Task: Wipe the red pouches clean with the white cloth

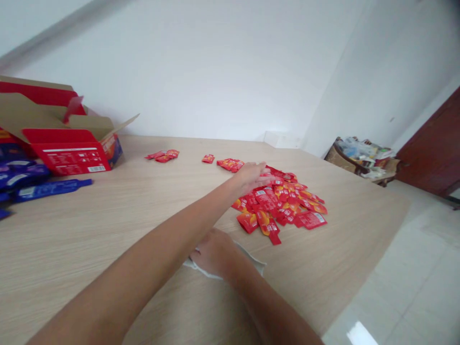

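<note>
My left hand (253, 176) reaches across to the far side of a loose pile of red sachets (266, 199) printed with orange fruit. Its fingers are stretched out and touch or hover just above the sachets; I cannot tell which. Crossed beneath my left forearm, my right hand (215, 251) rests on a white cloth (254, 261) on the wooden table (151, 282). The right fingers look curled on the cloth, though the forearm partly covers them. Beyond my left hand lies a small cluster of red sachets (230, 165).
Farther left are a single red sachet (208, 158) and a small heap of sachets (163, 155). An open red carton (68, 153) stands at the left beside blue pouches (50, 189). Past the table's right edge sits a cluttered chair (359, 160).
</note>
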A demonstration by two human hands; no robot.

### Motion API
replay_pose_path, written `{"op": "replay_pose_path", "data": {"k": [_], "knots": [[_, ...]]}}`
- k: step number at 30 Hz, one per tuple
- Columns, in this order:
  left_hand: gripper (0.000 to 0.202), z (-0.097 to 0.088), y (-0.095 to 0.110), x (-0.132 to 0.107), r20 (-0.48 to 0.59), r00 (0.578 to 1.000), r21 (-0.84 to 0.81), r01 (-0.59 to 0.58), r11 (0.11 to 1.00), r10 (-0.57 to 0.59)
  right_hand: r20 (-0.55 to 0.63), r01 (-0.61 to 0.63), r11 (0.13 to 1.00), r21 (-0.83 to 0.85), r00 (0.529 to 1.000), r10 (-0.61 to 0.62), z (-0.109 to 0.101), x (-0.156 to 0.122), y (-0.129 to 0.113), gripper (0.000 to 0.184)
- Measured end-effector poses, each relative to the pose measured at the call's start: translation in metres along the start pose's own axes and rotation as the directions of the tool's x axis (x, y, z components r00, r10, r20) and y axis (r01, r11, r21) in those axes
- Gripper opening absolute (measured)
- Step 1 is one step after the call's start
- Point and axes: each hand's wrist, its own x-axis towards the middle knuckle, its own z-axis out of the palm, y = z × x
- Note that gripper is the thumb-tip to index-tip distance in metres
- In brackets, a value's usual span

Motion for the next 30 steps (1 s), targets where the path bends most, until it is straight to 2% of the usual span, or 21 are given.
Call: {"op": "replay_pose_path", "data": {"k": [2,4,9,14,16,19,22,24,27,30], "knots": [[0.037,-0.009,-0.008,-0.012,0.024,1.000,0.001,0.002,1.000,-0.002,-0.003,-0.010,1.000,-0.018,1.000,0.010,-0.001,-0.001,0.000,0.029],[0.038,-0.030,-0.017,-0.037,0.021,1.000,0.041,0.003,0.999,-0.004,-0.004,-0.020,0.999,-0.048,1.000,0.020,-0.002,-0.001,-0.001,0.032],[0.042,-0.104,-0.032,-0.118,-0.067,0.996,0.299,-0.036,0.953,0.059,0.000,-0.016,0.996,-0.086,1.000,0.016,-0.002,-0.002,-0.002,0.032],[0.041,-0.171,-0.045,-0.200,-0.090,0.984,0.599,-0.071,0.797,0.155,-0.005,0.002,0.999,-0.045,1.000,-0.003,-0.005,-0.005,0.004,0.033],[0.037,-0.187,-0.053,-0.228,-0.099,0.977,0.687,-0.068,0.723,0.186,0.000,-0.003,0.999,-0.034,1.000,0.003,-0.007,-0.005,0.006,0.030],[0.032,-0.198,-0.066,-0.258,-0.098,0.971,0.784,-0.060,0.618,0.219,0.003,-0.029,0.999,-0.025,1.000,0.029,-0.011,-0.005,0.008,0.027],[0.029,-0.197,-0.077,-0.266,-0.044,0.961,0.848,-0.108,0.518,0.272,0.000,-0.066,0.998,-0.007,0.998,0.066,-0.013,-0.004,0.008,0.026],[0.029,-0.194,-0.083,-0.257,0.017,0.948,0.880,-0.165,0.445,0.318,-0.002,-0.088,0.996,0.007,0.996,0.088,-0.015,-0.004,0.009,0.026],[0.025,-0.192,-0.093,-0.225,0.110,0.916,0.918,-0.242,0.314,0.386,0.037,-0.132,0.991,0.017,0.991,0.131,-0.019,-0.005,0.016,0.027],[0.019,-0.191,-0.102,-0.179,0.165,0.880,0.946,-0.269,0.182,0.445,0.093,-0.174,0.984,0.033,0.981,0.171,-0.024,-0.008,0.023,0.030]]}}
